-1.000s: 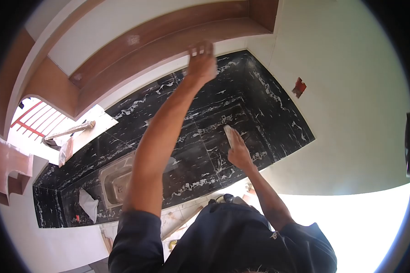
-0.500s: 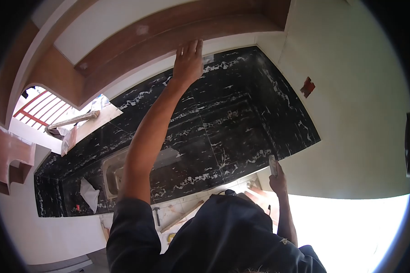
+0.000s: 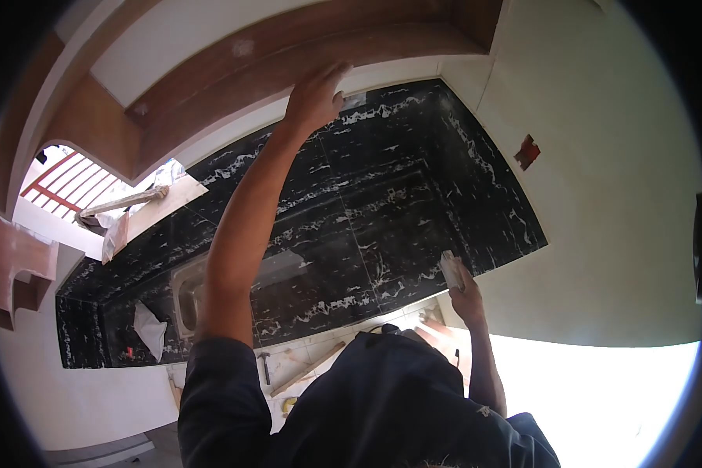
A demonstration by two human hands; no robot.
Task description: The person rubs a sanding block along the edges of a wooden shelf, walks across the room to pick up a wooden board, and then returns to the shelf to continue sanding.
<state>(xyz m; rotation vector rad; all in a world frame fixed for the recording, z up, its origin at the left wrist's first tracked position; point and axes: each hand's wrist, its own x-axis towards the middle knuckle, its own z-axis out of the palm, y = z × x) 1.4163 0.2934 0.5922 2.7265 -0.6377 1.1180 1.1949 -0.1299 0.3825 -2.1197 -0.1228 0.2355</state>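
My left hand [image 3: 313, 100] is raised to the lower edge of a brown wooden cabinet [image 3: 265, 66]. Its fingers lie stretched against the wood, with the thumb apart, and no object shows in it. Low on the right, my right hand [image 3: 466, 298] grips a pale, dusty flat block [image 3: 450, 271], whose exact kind I cannot make out. That block is over the near right part of the black marbled counter [image 3: 402, 269], apart from the wall.
A steel sink [image 3: 186, 300] is set in the counter, with a white cloth or bag [image 3: 150, 331] left of it. A hammer [image 3: 265, 368] and a wooden strip [image 3: 308, 370] lie below. A red electrical box [image 3: 527, 152] sits in the right wall. A barred window [image 3: 74, 183] opens at left.
My left hand has turned and shifted slightly left along the cabinet edge, its thumb now showing. My right hand has moved left and a little up with the pale block.
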